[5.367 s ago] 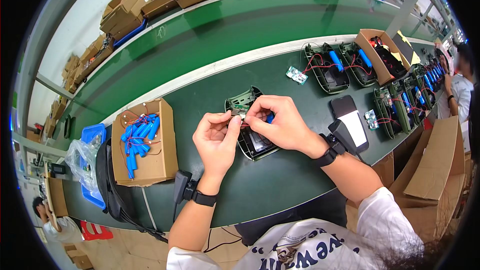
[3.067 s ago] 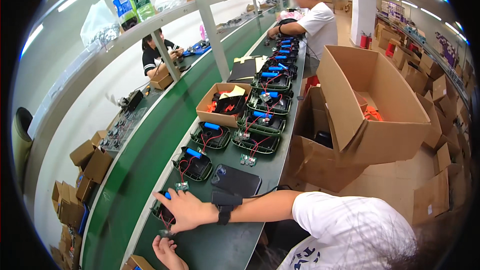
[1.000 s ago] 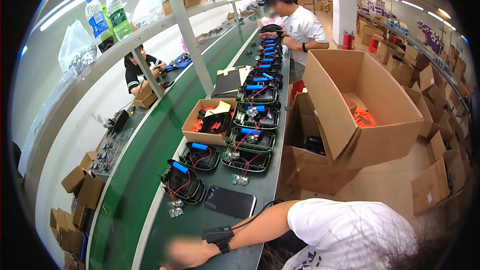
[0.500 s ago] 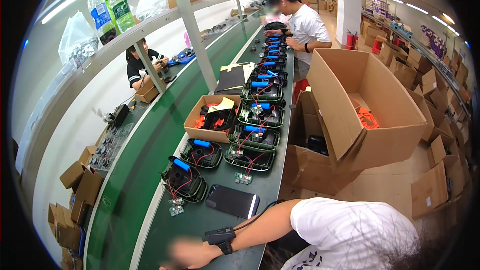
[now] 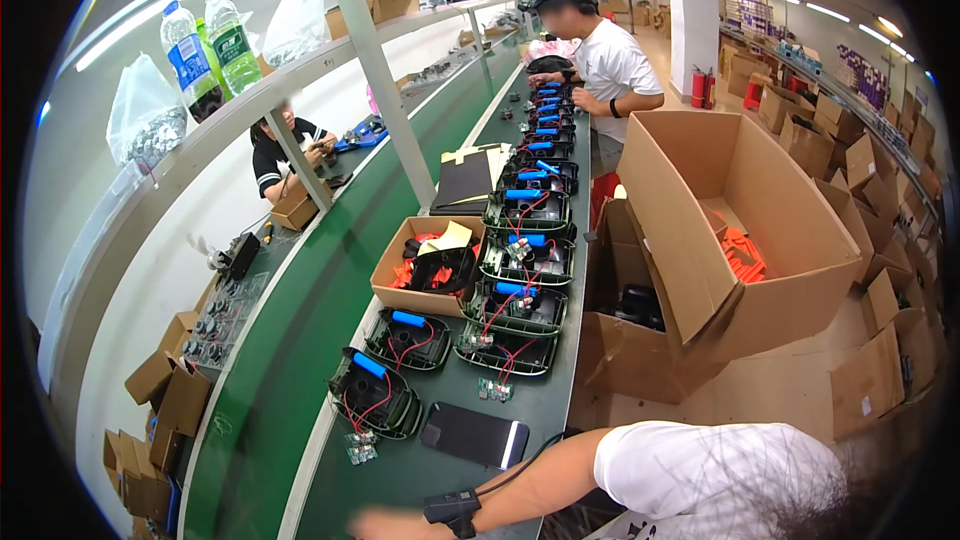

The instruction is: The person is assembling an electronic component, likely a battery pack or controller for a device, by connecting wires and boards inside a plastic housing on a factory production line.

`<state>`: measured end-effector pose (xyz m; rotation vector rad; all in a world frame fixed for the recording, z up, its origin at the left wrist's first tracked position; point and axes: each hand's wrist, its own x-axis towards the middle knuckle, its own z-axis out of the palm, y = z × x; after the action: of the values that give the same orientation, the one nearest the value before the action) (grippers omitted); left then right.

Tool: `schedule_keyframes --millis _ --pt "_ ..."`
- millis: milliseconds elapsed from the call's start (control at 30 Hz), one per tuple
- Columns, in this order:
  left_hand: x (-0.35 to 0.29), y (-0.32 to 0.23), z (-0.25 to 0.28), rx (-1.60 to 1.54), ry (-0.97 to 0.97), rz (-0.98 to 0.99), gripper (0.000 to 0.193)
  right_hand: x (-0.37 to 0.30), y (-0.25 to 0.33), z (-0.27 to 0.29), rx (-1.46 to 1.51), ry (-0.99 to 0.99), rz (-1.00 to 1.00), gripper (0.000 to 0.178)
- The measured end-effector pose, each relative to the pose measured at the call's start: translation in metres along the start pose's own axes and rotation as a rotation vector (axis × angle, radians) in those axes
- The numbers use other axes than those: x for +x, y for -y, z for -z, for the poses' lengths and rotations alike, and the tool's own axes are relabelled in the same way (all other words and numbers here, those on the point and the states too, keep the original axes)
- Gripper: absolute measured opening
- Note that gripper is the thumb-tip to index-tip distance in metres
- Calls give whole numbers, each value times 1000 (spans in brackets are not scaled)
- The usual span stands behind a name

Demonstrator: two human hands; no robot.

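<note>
My right hand [image 5: 395,525] lies at the lower edge of the picture, blurred and partly cut off, over the near end of the dark green bench. Its fingers, and anything in them, cannot be made out. A black device [image 5: 453,512] is strapped to that wrist, with a cable along the forearm. Closest to the hand are a dark smartphone [image 5: 474,435] lying flat and a dark green plastic housing [image 5: 375,395]. A blue cylindrical battery [image 5: 369,365] sits in this housing, and red wires lead to a small green circuit board [image 5: 362,448]. My left hand is out of view.
Several similar housings [image 5: 525,255] line the bench. A cardboard box [image 5: 425,298] holds orange and black parts. A green conveyor belt [image 5: 300,340] runs alongside. At right stands a large open carton [image 5: 740,200]. A co-worker in white [image 5: 620,70] stands farther along; another person [image 5: 290,155] sits across.
The whole view has shifted, so the bench and housings appear slightly lower and farther right. My right hand shows lower in the picture, more of it cut off.
</note>
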<state>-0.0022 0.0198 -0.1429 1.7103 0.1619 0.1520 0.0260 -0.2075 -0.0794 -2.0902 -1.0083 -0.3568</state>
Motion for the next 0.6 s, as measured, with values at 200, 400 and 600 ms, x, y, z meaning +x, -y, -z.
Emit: schedule_keyframes --millis 200,400,600 --pt "-1 -24 6 45 -26 -21 9 13 21 -15 -72 10 20 17" --pt "10 -25 -4 41 2 -19 9 13 15 -5 -4 -32 85 20" --pt "10 -27 -4 44 11 -22 9 15 18 -17 -115 -16 23 19"
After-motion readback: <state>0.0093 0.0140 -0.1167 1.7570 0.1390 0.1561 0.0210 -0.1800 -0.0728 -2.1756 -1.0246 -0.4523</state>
